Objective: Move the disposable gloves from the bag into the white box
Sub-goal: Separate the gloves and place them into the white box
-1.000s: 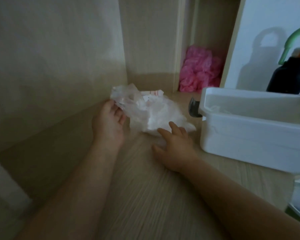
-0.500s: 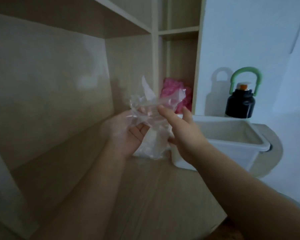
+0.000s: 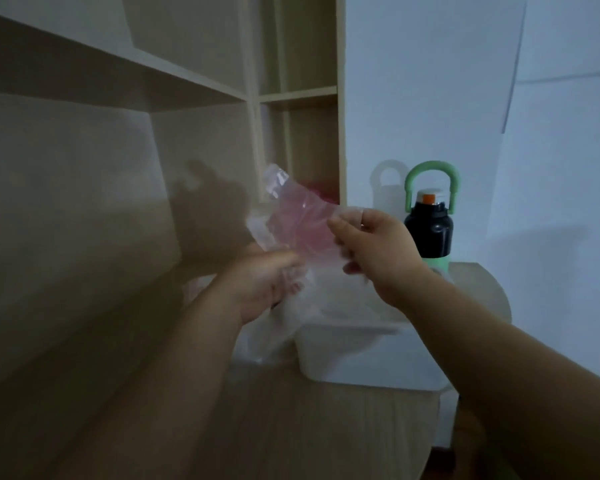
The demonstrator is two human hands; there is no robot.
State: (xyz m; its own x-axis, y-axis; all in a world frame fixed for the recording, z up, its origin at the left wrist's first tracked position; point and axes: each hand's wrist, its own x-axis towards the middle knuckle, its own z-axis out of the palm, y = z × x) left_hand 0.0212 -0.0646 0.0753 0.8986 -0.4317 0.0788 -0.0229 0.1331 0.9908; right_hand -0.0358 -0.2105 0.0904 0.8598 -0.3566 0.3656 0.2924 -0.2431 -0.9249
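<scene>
Pale wood shelving filled the far left, its open cubbies rising out of view. A white wall took up the far right. A wood-grain desk ran from near to far below both.

A white box, open-topped, sat on the desk right of centre. A clear plastic bag was held up in the air, above and just left of the box. It was crumpled, and its lower part hung beside the box's left end. The gloves could not be told apart from the film.

A black bottle with a green loop handle stood beyond the box, by the wall.

The left hand gripped the bag's middle, fingers curled round it. The right hand pinched the bag's upper right edge between thumb and fingers.
</scene>
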